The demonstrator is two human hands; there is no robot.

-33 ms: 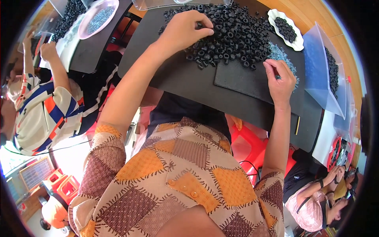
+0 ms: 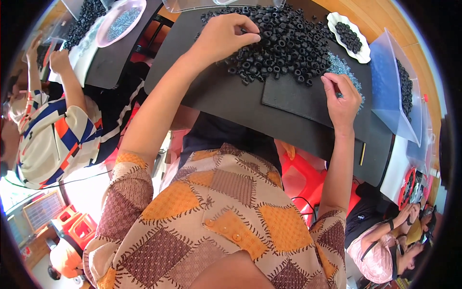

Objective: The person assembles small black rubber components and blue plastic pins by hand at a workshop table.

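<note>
My left hand rests on the heap of black rings on the dark board, fingertips pinched together on one ring at the heap's edge. My right hand lies on a smaller black pad, thumb and forefinger pressed together beside small blue-grey bits; what they grasp, I cannot tell.

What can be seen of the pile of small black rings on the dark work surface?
The pile of black rings is a loose heap of small matte cylinders with holes, rubber or plastic by their look. It lies on the far part of the dark mat. The left hand rests on its near-left edge, fingertips pinched among the pieces.
</note>
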